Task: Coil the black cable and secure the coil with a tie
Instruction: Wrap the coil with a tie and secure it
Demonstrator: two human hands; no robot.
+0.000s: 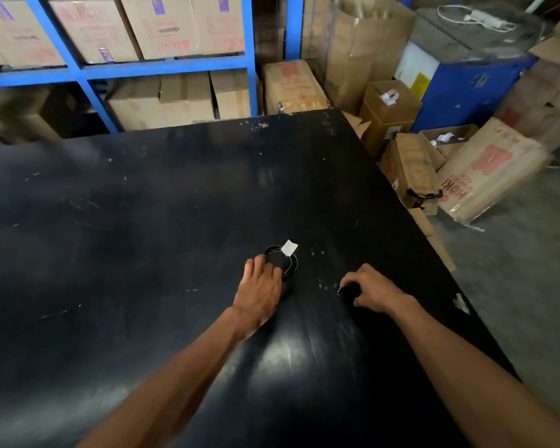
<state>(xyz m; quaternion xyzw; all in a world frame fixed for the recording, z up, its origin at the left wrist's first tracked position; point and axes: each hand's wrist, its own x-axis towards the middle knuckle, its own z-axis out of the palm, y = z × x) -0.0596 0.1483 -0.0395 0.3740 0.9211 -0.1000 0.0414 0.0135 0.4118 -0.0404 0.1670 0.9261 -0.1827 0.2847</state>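
Observation:
A small coil of black cable [286,265] lies on the black table [143,221], near its middle front. A white tag [289,247] sticks up from the coil's far edge. My left hand [259,291] rests flat on the near side of the coil, fingertips pressing on it. To the right, my right hand [374,289] is curled on the tabletop, its fingers pinched on a small dark piece with a shiny tip [345,290]; whether this is the cable's plug end or a tie I cannot tell. The cable between coil and right hand is lost against the dark surface.
The table's right edge runs diagonally past my right arm, with a chipped spot [461,303] near it. Cardboard boxes [411,169] are piled on the floor to the right. A blue shelf rack [162,67] full of boxes stands behind the table.

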